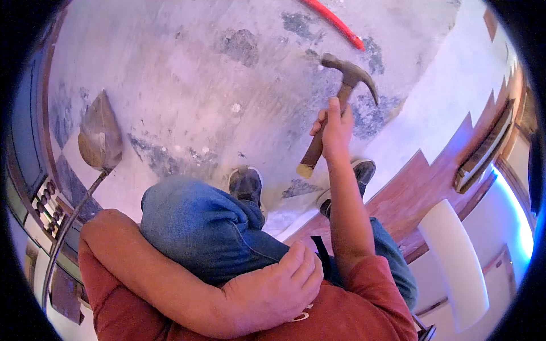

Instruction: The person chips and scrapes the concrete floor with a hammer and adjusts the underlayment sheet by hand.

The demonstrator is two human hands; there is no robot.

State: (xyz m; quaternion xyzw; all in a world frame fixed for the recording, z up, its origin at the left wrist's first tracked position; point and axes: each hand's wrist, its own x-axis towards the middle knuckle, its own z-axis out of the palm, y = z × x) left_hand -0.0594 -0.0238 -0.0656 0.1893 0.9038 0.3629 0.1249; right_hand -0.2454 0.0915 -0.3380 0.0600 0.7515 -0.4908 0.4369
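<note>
My right hand [338, 128] is wrapped round the handle of a claw hammer [351, 74], well out in front of me above the floor. The dark metal head points away from me, and the worn handle end sticks out below my fist. Across my body lies my left hand [278, 292], resting against my red shirt [364, 301] near the top of my jeans [199, 227]. Its fingers are stretched out and nothing shows in them. Beyond the hammer head, a red bar [335, 24] lies on the scuffed floor [187, 74].
A shovel [100, 133] with a pointed blade is at the left, its long handle running back beside me. Reddish wood flooring [406, 187] with a jagged edge lies to the right. Farther right are stacked boards [483, 145] and a white curved panel [455, 264].
</note>
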